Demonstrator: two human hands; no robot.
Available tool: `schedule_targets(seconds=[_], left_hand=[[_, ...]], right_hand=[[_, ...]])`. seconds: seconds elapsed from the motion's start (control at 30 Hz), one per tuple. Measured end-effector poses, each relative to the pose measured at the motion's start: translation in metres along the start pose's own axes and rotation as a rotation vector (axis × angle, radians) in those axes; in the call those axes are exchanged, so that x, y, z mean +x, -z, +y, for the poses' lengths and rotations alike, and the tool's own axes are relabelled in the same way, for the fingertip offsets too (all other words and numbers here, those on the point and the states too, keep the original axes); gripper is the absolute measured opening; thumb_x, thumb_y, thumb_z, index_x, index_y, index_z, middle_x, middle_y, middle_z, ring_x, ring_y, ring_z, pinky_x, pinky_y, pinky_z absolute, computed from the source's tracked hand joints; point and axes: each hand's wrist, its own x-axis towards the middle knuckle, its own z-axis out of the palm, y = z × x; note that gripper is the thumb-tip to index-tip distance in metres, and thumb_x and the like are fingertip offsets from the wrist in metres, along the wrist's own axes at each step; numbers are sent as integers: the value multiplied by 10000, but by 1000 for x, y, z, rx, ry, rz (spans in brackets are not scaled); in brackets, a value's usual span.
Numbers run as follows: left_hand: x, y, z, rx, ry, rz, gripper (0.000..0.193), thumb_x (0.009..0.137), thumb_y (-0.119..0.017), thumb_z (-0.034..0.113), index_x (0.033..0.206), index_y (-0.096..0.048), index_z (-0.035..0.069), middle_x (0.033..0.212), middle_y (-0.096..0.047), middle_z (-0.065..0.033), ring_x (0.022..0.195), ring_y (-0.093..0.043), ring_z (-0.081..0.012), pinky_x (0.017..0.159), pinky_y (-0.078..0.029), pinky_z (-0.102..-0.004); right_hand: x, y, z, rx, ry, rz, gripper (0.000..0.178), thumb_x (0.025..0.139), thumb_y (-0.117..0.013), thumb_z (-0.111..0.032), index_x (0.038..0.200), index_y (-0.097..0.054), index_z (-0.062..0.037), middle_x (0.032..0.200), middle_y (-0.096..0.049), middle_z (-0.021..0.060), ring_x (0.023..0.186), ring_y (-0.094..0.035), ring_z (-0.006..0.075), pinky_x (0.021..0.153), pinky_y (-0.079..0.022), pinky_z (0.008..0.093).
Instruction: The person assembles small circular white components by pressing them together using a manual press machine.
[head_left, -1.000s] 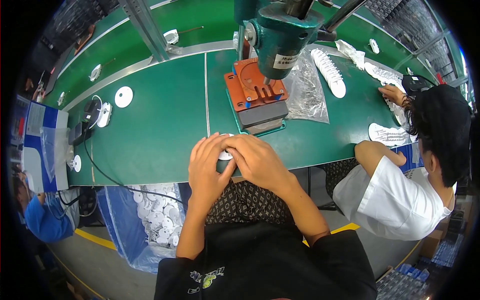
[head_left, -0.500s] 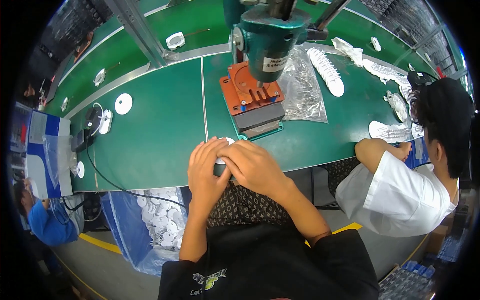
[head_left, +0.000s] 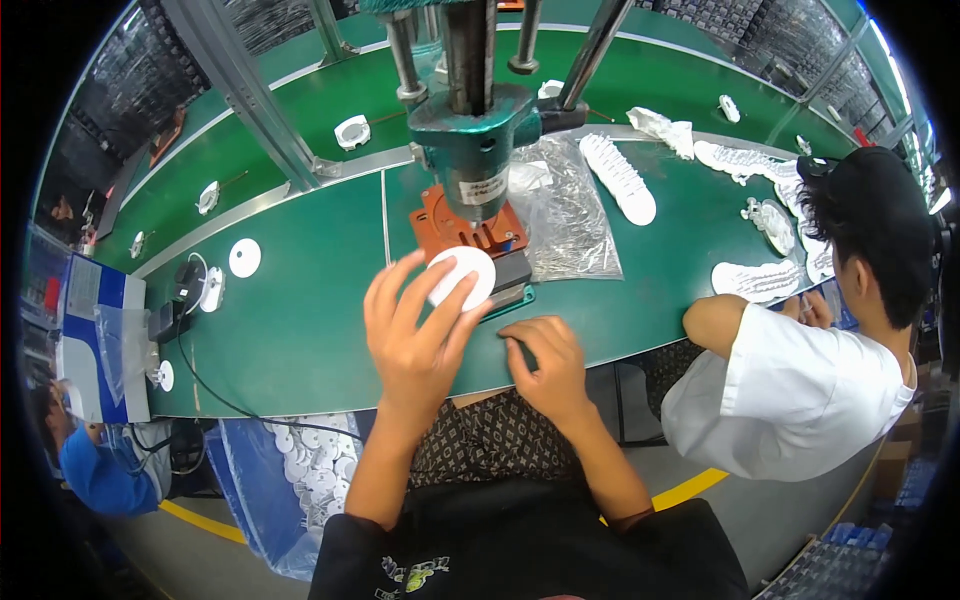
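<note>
A round white disc [head_left: 468, 272] is in my left hand [head_left: 415, 330], its fingers spread over the near side and gripping it. Raised above the table, the disc partly covers an orange fixture plate [head_left: 435, 225] on a dark block. Over that plate stands the green press head [head_left: 470, 150], its metal tip pointing down. My right hand [head_left: 550, 370] is lower and to the right, by the table's near edge. Its fingers are bent, thumb and index tips close together; anything between them is too small to make out.
Right of the press lie a clear bag of thin metal pins [head_left: 575, 225] and a row of white discs [head_left: 618, 180]. A blue-lined bin of white parts [head_left: 318, 465] stands below the table's left. A black cable [head_left: 215, 375] crosses there. A co-worker [head_left: 790, 380] sits at right.
My hands, together on the disc before, have parted. The left has lifted the disc up toward the press; the right has moved right and let go of it. The view has shifted slightly.
</note>
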Motion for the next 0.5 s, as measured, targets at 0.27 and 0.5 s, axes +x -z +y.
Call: schedule_targets(seconds=[0.27, 0.5], left_hand=[[29, -35, -15, 102, -7, -90, 359, 793, -779, 290, 1064, -704, 67, 1156, -648, -85, 1234, -519, -327, 1073, -339, -550], [30, -47, -20, 52, -11, -83, 445, 805, -757, 351, 1089, -671, 19, 1195, -635, -111, 1284, -473, -364, 1086, -315, -575]], right_hand=[[1, -6, 0, -72, 80, -1, 149, 777, -673, -20, 919, -685, -62, 901, -665, 60, 858, -614, 251, 772, -467, 370], [68, 34, -29, 106, 146, 232, 183, 811, -667, -10, 994, -673, -14, 985, -672, 125, 982, -630, 301, 944, -451, 394]])
